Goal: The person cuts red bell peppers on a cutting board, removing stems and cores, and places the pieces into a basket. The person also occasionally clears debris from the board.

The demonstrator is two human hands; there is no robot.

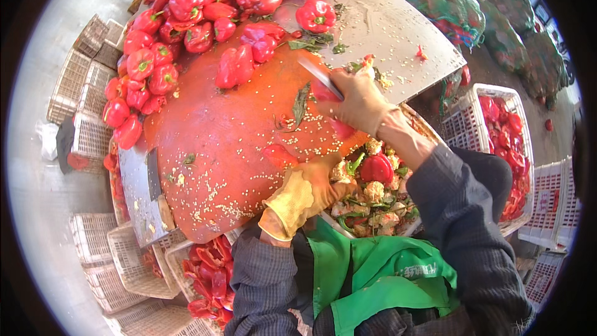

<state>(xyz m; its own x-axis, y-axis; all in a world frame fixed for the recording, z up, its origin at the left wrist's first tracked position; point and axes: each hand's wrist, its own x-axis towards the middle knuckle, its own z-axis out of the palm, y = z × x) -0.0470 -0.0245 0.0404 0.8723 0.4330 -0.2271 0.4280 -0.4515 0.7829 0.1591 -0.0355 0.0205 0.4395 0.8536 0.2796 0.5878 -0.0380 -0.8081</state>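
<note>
My right hand [357, 98], in a tan glove, grips a knife whose blade [322, 77] points up and left over the orange cutting board [219, 149]. Red pepper flesh shows beside and under that hand, partly hidden and blurred. Lower down, my left hand [308, 191], in a stained yellow glove, rests at the board's near edge, its fingers partly curled and seen from the back; whether it holds anything is hidden. A piece of red pepper [280, 155] lies just beyond it. Below the board edge, a container holds seedy pepper cores, green stems and a red pepper [377, 168].
Whole red bell peppers [186, 4] are heaped at the board's far left, on a metal table [401, 32]. White crates [478, 91] of cut peppers stand at right and below left. Green net sacks [433, 0] lie top right. Seeds and leaves are scattered about.
</note>
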